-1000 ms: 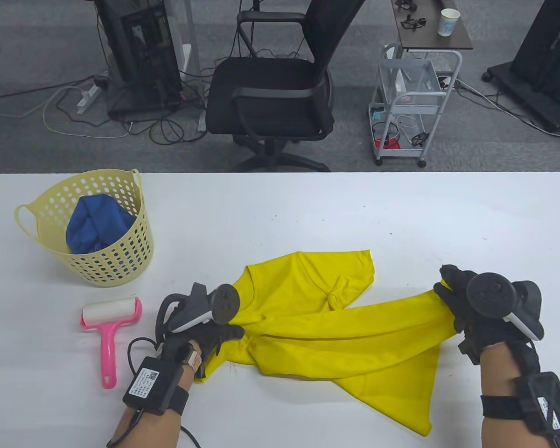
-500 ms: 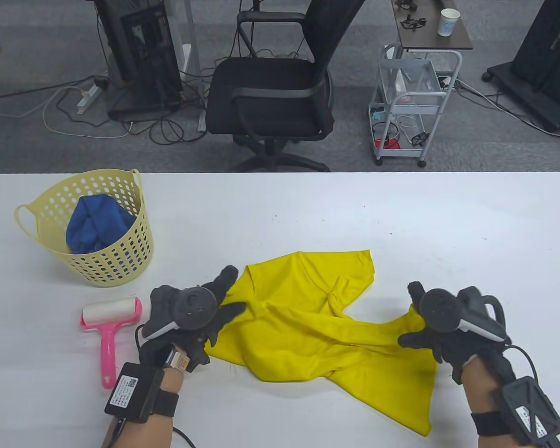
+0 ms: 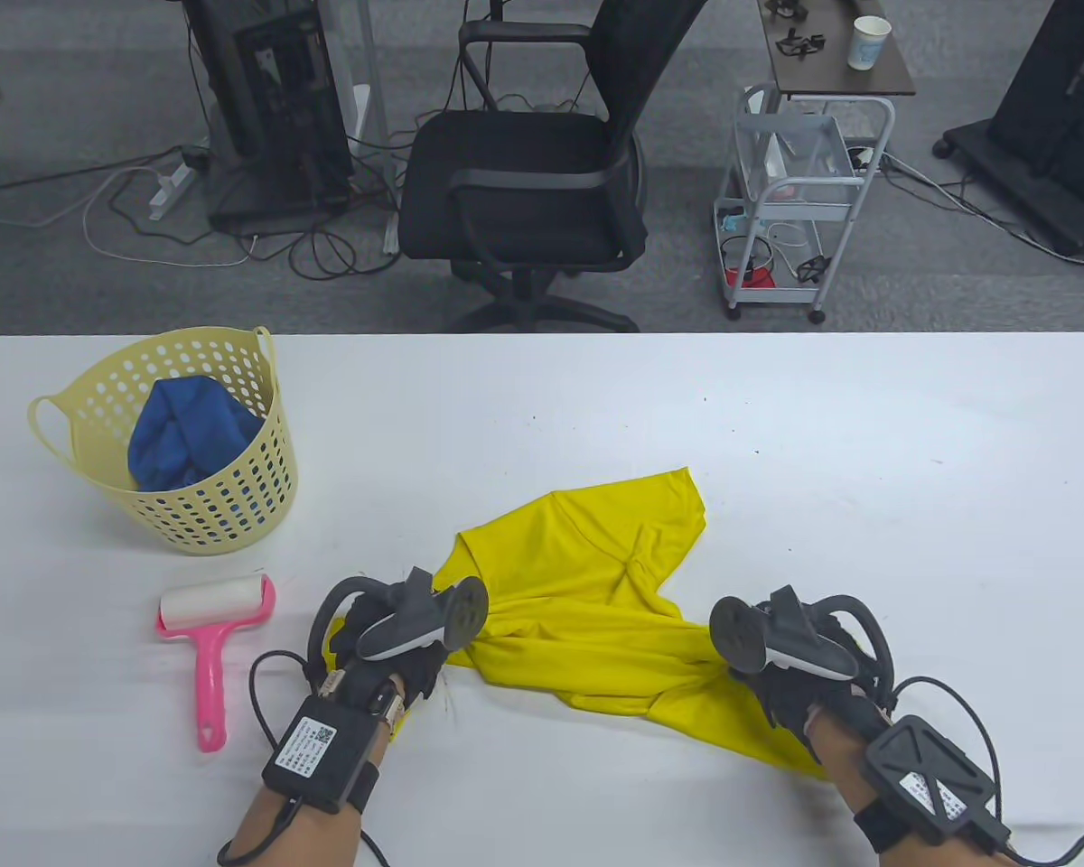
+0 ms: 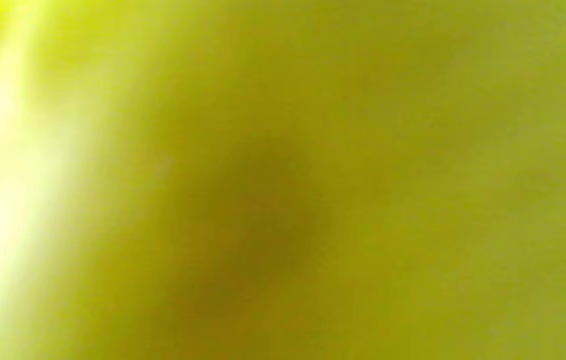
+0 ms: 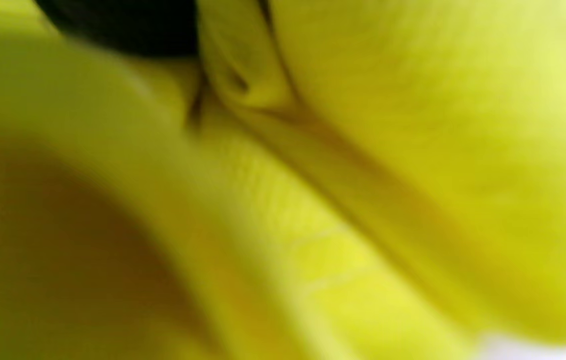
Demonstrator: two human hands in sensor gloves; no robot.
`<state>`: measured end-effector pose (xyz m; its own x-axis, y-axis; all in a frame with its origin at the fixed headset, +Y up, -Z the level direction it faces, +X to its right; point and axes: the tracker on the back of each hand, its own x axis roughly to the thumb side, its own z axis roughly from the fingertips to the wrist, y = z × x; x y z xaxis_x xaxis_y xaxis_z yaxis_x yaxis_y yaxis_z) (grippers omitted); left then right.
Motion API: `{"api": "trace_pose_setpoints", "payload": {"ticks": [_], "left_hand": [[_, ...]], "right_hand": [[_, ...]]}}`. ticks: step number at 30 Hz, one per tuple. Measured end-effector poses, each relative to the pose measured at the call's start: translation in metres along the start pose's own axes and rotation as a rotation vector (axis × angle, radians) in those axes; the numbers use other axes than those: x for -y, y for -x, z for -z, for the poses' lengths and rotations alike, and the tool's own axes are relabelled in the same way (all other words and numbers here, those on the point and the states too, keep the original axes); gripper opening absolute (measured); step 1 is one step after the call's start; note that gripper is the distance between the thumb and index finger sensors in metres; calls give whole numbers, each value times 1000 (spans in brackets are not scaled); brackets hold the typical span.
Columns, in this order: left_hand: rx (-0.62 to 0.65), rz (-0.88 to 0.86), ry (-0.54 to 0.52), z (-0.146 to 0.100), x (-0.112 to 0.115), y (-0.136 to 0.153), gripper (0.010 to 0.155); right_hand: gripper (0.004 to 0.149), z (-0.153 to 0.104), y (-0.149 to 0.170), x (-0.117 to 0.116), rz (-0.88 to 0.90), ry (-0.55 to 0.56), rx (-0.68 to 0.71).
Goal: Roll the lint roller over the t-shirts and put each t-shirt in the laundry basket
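A crumpled yellow t-shirt [image 3: 587,605] lies on the white table [image 3: 822,433], near its front. My left hand [image 3: 406,664] grips the shirt's left end and my right hand [image 3: 781,691] grips its right end; the trackers hide most of the fingers. Blurred yellow cloth [image 4: 363,150] fills the left wrist view. The right wrist view shows folds of the same shirt [image 5: 413,150] with a black gloved finger [image 5: 127,25] at the top edge. The pink lint roller [image 3: 210,632] lies on the table left of my left hand, untouched.
A pale yellow perforated laundry basket [image 3: 217,515] stands at the table's left with a blue t-shirt [image 3: 185,433] in it. Beyond the table's far edge are a black office chair [image 3: 524,190] and a small wheeled cart [image 3: 795,199].
Both hands let the stretched shirt go, then came down nearer the front edge and took hold of it again. The shirt has bunched up and shifted left and toward me.
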<state>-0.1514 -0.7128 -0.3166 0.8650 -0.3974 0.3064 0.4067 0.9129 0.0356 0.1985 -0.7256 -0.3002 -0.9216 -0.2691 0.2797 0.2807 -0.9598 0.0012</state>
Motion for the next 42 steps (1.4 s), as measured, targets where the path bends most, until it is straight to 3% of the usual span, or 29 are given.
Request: {"api": "trace_pose_setpoints", "payload": {"ticks": [2, 5, 6, 7, 9, 12, 14, 16, 18, 20, 22, 23, 24, 25, 27, 30, 32, 34, 38, 42], "left_hand": [[-51, -57, -187, -15, -40, 18, 49], [-50, -322, -372, -51, -91, 51, 49], [-2, -381, -416, -66, -107, 59, 49], [71, -353, -453, -80, -121, 65, 49], [100, -261, -464, -104, -142, 73, 49], [226, -380, -319, -114, -157, 86, 49], [264, -475, -201, -98, -153, 91, 49], [180, -469, -108, -68, -144, 95, 49], [117, -469, -9, -24, -136, 101, 49], [-38, -503, -7, 11, -134, 109, 49], [-294, -382, -205, 31, -154, 115, 49], [-387, -319, -438, 31, -170, 113, 49], [-382, -262, -539, 36, -185, 111, 48], [-377, -192, -562, 36, -196, 107, 48], [-355, -84, -609, 37, -205, 98, 49], [-270, -45, -547, 44, -185, 85, 62], [-185, 41, -438, 44, -150, 72, 75], [-75, 86, -376, 34, -118, 57, 79], [112, 7, -261, 4, -60, 34, 61], [289, 13, -111, -36, -17, 7, 50]], "right_hand": [[52, -11, 16, 28, 39, 256, -59], [53, -35, 44, 69, 197, 389, -78], [53, -47, 55, 85, 337, 402, -50], [53, -57, 63, 96, 465, 382, -8], [52, -71, 72, 113, 647, 319, 141], [52, -77, 81, 126, 823, 128, 315], [52, -66, 84, 126, 855, 34, 336], [52, -43, 85, 125, 794, -13, 255], [51, -10, 87, 128, 678, 19, 125], [51, 18, 88, 135, 656, 75, 14], [52, 46, 92, 151, 600, 241, -193], [52, 53, 93, 163, 502, 407, -261], [52, 54, 93, 170, 434, 560, -309], [52, 55, 93, 177, 321, 711, -349], [53, 61, 94, 176, 222, 727, -344], [66, 67, 97, 148, 229, 661, -303], [87, 65, 101, 115, 163, 515, -285], [94, 54, 105, 88, 134, 459, -249], [86, 27, 109, 32, 191, 320, -108], [95, -11, 103, -20, 284, 119, 54]]}}
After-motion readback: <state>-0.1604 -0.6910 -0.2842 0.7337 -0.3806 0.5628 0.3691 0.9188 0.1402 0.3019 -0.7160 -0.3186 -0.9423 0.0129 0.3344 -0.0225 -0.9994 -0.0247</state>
